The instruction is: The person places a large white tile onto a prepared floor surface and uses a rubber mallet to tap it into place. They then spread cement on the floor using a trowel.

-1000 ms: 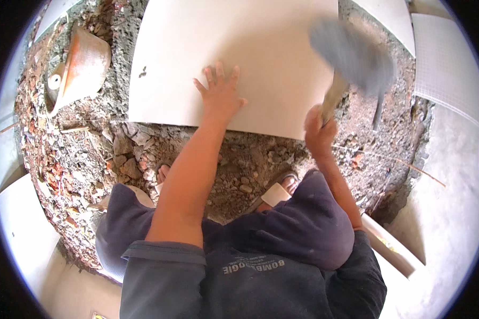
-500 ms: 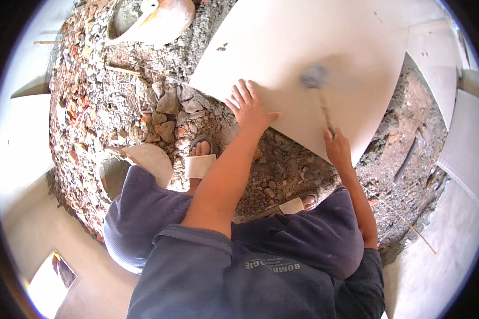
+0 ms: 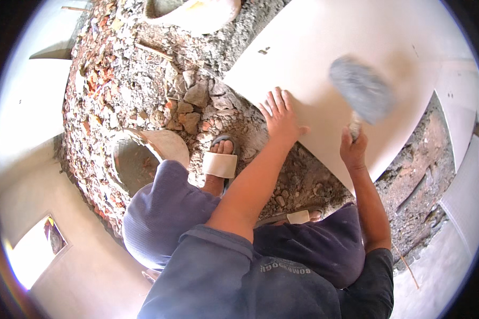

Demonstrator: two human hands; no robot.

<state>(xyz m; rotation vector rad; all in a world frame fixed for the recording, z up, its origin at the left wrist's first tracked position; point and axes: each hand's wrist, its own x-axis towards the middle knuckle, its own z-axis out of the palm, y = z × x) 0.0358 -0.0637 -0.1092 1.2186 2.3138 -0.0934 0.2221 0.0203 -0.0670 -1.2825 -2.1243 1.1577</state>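
Observation:
A large pale tile lies in front of me over rough ground. Flat on its near left edge rests my left hand, fingers spread and holding nothing. My right hand is closed around the short handle of a mallet with a thick grey head. The mallet head hangs raised over the tile, slightly blurred by motion, with a shadow on the tile beside it. Part of the handle is hidden in my fist.
Broken rubble covers the ground at left. A bucket with grey residue stands by my left knee; another pale container lies at the far left. More laid tiles are at right, beside bare soil.
The mallet has come up off the tile, nearer to me, and its head looks much larger. The whole view has shifted a little. My left hand stays on the tile edge.

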